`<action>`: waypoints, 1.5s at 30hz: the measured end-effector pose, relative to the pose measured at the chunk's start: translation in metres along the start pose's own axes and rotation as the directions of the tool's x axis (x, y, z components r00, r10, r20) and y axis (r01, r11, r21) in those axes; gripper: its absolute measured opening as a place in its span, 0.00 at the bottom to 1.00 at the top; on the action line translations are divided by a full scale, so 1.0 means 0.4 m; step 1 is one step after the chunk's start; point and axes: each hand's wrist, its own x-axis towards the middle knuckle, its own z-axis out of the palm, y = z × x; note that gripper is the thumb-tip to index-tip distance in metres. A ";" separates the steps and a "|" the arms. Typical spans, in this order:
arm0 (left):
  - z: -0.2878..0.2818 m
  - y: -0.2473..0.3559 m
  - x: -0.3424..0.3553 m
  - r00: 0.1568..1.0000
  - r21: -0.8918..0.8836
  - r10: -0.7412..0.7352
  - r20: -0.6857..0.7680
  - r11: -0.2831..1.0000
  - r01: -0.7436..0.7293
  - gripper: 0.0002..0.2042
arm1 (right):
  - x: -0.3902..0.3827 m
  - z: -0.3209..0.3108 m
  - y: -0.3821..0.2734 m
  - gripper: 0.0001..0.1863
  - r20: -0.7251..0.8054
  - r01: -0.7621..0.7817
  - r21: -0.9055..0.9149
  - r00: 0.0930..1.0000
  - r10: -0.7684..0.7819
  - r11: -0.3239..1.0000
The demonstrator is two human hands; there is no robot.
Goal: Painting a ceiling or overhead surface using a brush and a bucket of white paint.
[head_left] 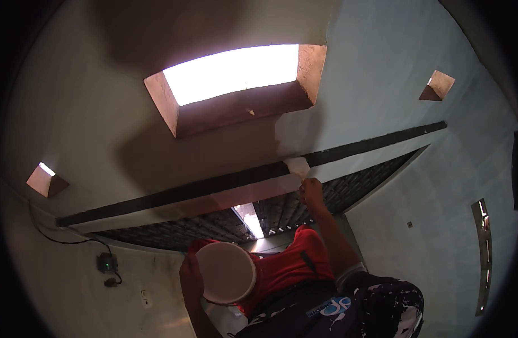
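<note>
My right hand [312, 191] is raised to the wall, its fingers closed round the handle of a wide, pale-headed paintbrush [297, 166]. The brush head lies against the dark horizontal band [372, 142] under the window opening. In my left hand [191, 276] a round bucket [253, 284] is held by its side, low in front of my body. Pale paint [225, 273] shows inside the bucket. Right of the brush the wall [377, 84] looks light grey; left of it the wall is browner, with an uneven edge between the two tones below the window.
A bright window opening [233, 73] with brown reveals sits above the band. Smaller openings are at the left [45, 180] and right [437, 85]. Below the band is a dark slatted surface [360, 183] with a bright gap. A cable runs to a small box [107, 263] on the left wall.
</note>
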 end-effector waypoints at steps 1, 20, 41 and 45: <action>-0.003 -0.001 -0.004 1.000 0.000 -0.004 -0.001 1.000 0.004 0.25 | 0.000 0.007 0.004 0.07 -0.020 -0.012 -0.028 1.000 0.011 1.000; -0.003 0.016 0.002 0.999 -0.015 -0.049 0.008 0.999 0.049 0.23 | 0.015 -0.009 -0.019 0.07 0.063 -0.025 -0.046 0.998 0.028 0.999; -0.002 0.010 0.004 1.000 0.013 -0.027 0.006 1.000 0.027 0.25 | 0.038 0.025 -0.016 0.08 0.002 -0.057 -0.121 0.998 0.057 0.991; 0.007 -0.009 0.008 0.999 0.015 -0.026 -0.021 1.000 0.027 0.24 | 0.023 0.054 -0.069 0.07 -0.024 -0.043 -0.101 0.999 0.041 0.994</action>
